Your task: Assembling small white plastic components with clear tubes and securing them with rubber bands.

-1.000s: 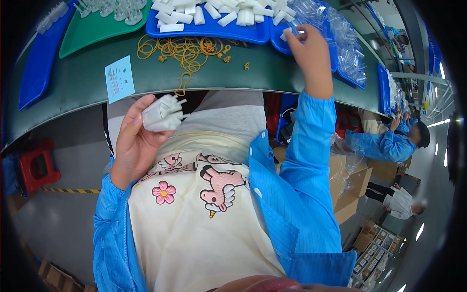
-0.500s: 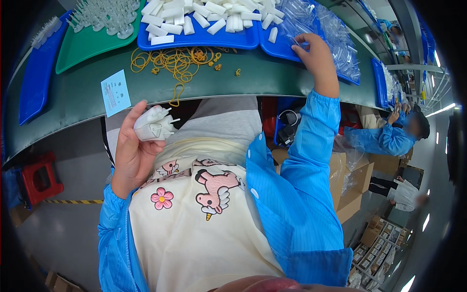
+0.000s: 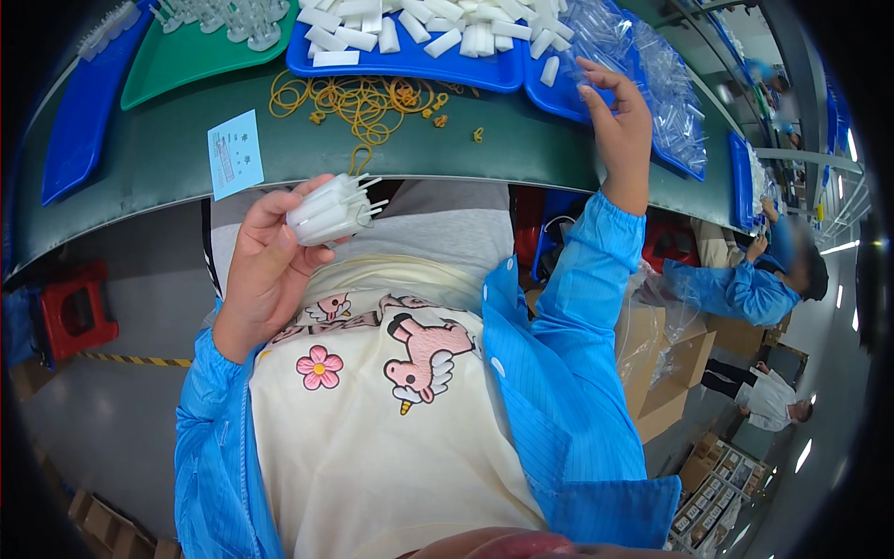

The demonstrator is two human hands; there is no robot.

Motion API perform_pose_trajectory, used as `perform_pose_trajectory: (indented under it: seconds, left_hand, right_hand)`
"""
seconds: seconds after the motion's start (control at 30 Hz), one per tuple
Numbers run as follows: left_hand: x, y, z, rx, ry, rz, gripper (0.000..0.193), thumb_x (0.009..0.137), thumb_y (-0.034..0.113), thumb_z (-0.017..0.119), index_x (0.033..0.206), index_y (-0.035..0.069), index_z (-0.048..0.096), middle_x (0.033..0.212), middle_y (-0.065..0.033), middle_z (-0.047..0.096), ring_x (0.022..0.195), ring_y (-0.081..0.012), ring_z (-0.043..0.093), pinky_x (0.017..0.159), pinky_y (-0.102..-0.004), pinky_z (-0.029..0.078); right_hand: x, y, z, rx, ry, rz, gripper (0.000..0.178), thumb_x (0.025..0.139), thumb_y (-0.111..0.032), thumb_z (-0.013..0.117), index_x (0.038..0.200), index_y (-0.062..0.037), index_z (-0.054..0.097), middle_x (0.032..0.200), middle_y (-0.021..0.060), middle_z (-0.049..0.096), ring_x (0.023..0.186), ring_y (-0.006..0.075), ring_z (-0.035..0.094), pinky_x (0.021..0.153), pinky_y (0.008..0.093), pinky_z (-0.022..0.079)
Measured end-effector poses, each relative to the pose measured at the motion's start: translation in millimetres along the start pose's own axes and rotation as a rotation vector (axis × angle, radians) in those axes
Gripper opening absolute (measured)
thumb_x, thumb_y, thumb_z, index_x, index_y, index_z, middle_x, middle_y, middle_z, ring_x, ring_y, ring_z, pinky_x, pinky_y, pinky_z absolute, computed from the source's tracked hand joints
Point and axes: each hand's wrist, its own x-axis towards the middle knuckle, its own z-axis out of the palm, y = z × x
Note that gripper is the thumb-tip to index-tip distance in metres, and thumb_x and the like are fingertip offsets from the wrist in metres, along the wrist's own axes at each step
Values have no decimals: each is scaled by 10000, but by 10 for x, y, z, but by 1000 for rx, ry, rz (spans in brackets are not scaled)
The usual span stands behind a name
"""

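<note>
In my left hand (image 3: 265,265) is a bundle of white plastic pieces (image 3: 326,214) with thin pale prongs sticking out toward the right. Thumb and fingers wrap around the bundle, just off the table's near edge. Over the right-hand blue tray (image 3: 559,104) reaches my right hand (image 3: 622,116), its thumb and forefinger apart. No piece shows clearly between those fingertips. Clear plastic tubes (image 3: 675,102) lie heaped in that tray, with a white block (image 3: 550,72) near its left side.
Yellow rubber bands (image 3: 377,101) lie loose on the green table (image 3: 168,154), beside a light blue paper slip (image 3: 235,154). Behind them stand a blue tray of white blocks (image 3: 442,42) and a green tray (image 3: 154,84) with pronged pieces. A co-worker (image 3: 745,279) sits at right.
My left hand has turned the bundle, and its prongs now point more up and right. My right hand's thumb and forefinger have spread wider over the tube tray. The whole view has shifted slightly.
</note>
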Motion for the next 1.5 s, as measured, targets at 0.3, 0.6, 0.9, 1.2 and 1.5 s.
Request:
perform_pose_trajectory:
  seconds: [0.3,0.6,0.9,1.2,1.5]
  left_hand:
    - [30,61,62,22,-11,-17,401,909,170,633,1282,91,510,1421,-151,436,1132,-280,583,859,-322,546]
    - [36,10,-3,154,-79,108,329,830,57,691,1147,72,606,1325,-137,502,1155,-262,565,852,-344,571]
    - [9,-52,-34,179,-111,74,364,790,264,765,1077,137,582,1262,-131,508,1033,-282,620,728,-324,593]
    - [11,-56,-23,126,-117,101,276,811,100,722,1051,67,589,1218,-132,527,1046,-257,618,750,-327,597]
    - [23,119,-26,440,-179,111,288,841,113,692,1110,18,649,1139,-116,532,1118,-230,557,903,-330,519]
  right_hand:
    - [-174,-359,142,512,157,135,157,920,-38,575,1056,34,607,996,124,664,910,170,618,770,255,482]
    - [-772,-1172,770,978,10,366,373,868,47,590,1225,63,483,1008,199,641,823,175,648,604,223,513]
    - [-941,-1300,1033,970,-206,251,322,727,134,702,1020,46,598,1056,152,591,875,166,635,732,245,548]
    - [-1023,-1362,1120,912,-223,169,343,713,161,708,1014,37,600,1090,139,549,881,172,625,779,272,552]
    - [-1169,-1335,1261,871,-93,37,358,733,128,719,1040,11,578,1090,142,542,873,179,623,761,278,552]
